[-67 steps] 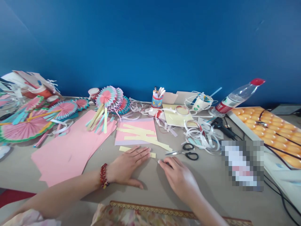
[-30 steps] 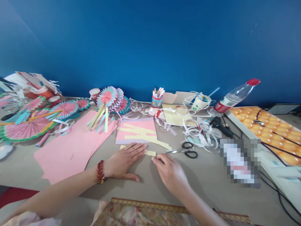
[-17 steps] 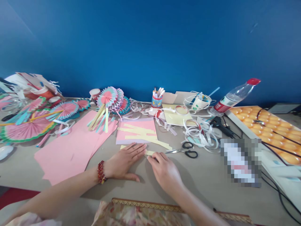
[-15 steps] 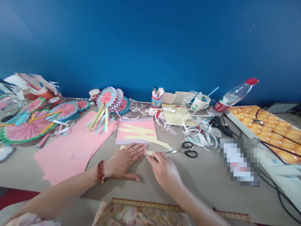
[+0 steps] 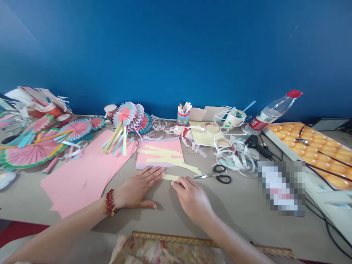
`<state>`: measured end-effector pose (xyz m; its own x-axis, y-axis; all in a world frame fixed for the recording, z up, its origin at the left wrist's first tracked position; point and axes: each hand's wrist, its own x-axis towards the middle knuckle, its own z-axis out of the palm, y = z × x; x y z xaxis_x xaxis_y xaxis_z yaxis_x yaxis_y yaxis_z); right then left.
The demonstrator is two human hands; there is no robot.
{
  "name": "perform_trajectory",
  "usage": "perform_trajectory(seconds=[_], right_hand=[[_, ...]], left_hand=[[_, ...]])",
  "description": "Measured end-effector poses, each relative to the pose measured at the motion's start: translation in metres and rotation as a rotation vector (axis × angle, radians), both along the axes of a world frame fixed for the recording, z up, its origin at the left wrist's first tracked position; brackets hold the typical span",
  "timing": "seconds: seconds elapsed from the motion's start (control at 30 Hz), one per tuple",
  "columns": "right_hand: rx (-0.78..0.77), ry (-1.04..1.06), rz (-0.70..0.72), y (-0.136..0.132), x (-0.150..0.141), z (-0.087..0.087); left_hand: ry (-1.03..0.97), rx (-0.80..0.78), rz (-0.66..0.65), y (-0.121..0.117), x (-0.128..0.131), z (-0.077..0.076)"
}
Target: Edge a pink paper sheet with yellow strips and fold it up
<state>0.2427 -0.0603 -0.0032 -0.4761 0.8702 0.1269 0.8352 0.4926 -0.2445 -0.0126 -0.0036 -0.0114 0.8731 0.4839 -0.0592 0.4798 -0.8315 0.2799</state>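
My left hand (image 5: 137,185) lies flat on the table, fingers stretched out over the left end of a pale yellow paper strip (image 5: 170,177). My right hand (image 5: 192,198) rests beside it with fingers curled, fingertips pressing on the strip's right end. Just beyond the strip lies a pink sheet (image 5: 159,154) with more yellow strips (image 5: 167,158) across it. Black-handled scissors (image 5: 217,177) lie open to the right of my right hand.
Large pink sheets (image 5: 82,174) lie at left, folded paper fans (image 5: 71,128) behind them. A pen cup (image 5: 183,115), tape rolls (image 5: 212,128), curled white strips (image 5: 236,156), a plastic bottle (image 5: 271,113) and an orange tray (image 5: 316,146) with cables fill the back and right.
My right hand slid left along the table onto the yellow strip's right end. My left hand drew back a little toward me, staying flat on the strip.
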Motion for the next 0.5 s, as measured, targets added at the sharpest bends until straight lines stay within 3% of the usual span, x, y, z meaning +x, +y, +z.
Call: perform_trajectory(seconds=[0.37, 0.5], right_hand=[[0.001, -0.018, -0.005, 0.002, -0.016, -0.004], [-0.012, 0.005, 0.007, 0.003, -0.011, -0.001]], left_hand=[[0.010, 0.019, 0.003, 0.000, 0.000, 0.002], [0.023, 0.049, 0.057, -0.013, 0.006, 0.001]])
